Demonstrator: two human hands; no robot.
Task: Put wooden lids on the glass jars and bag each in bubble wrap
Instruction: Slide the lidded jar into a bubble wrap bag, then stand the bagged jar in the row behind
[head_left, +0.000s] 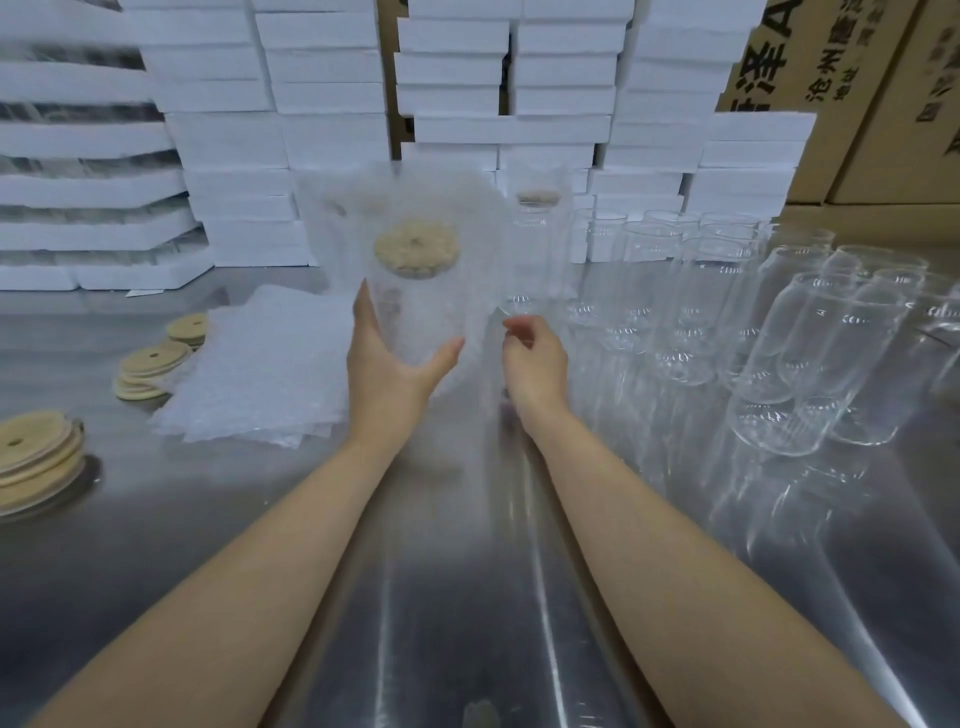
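A glass jar (415, 306) capped with a round wooden lid (416, 248) sits inside a bubble wrap bag (467, 218), raised above the steel table. My left hand (387, 358) cups the wrapped jar from below and the left, thumb and fingers spread round it. My right hand (535, 358) pinches the bag's edge at the jar's right side. Behind it stands another lidded jar (537, 244). A flat pile of bubble wrap bags (260, 364) lies at the left. Loose wooden lids (156, 358) are stacked beside the pile.
Several bare glass jars (810, 338) stand and lie crowded at the right. A taller stack of lids (36, 462) sits at the far left edge. White foam boxes (322, 104) are piled along the back, with cardboard cartons (883, 104) at the back right.
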